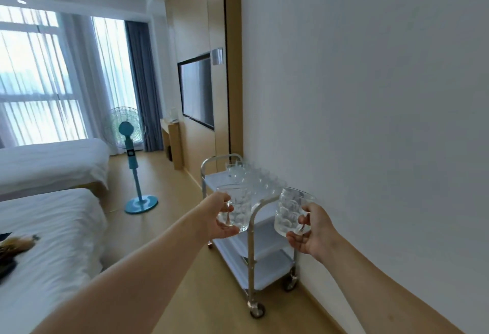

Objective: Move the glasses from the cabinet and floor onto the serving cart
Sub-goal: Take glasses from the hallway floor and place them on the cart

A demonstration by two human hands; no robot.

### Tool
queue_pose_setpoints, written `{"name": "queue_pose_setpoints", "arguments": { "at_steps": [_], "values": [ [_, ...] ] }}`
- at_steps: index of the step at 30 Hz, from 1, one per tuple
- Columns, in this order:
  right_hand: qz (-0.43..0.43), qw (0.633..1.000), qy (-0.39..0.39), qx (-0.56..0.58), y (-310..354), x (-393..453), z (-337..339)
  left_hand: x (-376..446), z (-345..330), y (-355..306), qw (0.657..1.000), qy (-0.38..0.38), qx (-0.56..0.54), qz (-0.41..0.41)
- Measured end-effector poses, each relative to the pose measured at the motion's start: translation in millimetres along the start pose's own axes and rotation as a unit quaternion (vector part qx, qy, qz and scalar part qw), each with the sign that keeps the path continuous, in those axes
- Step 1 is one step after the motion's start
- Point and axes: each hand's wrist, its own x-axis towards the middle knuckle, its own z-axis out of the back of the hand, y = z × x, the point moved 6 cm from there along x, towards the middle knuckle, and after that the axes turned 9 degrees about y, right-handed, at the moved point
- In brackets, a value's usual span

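My left hand (218, 216) grips a clear patterned glass (236, 208) from its left side, held out over the near end of the serving cart (252, 230). My right hand (313, 234) grips a second clear glass (289, 213) from the right, tilted a little, next to the wall. The cart is a steel-framed trolley with white shelves on castors, standing against the right wall. Several clear glasses (251, 176) stand in rows on its top shelf. The two lower shelves look bare.
Two white beds (50, 227) fill the left side. A blue standing fan (132, 159) is on the wooden floor past the cart. A wall TV (197, 90) and a small wooden desk (172, 140) lie beyond. The white wall (370, 122) runs along the right.
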Motion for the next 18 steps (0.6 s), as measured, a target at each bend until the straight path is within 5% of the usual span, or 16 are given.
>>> {"name": "queue_pose_setpoints", "arguments": {
  "at_steps": [18],
  "values": [
    [-0.113, 0.989, 0.050, -0.083, -9, 334, -128, 268, 117, -57, 0.991, -0.100, -0.021, 0.087]
  ]
}}
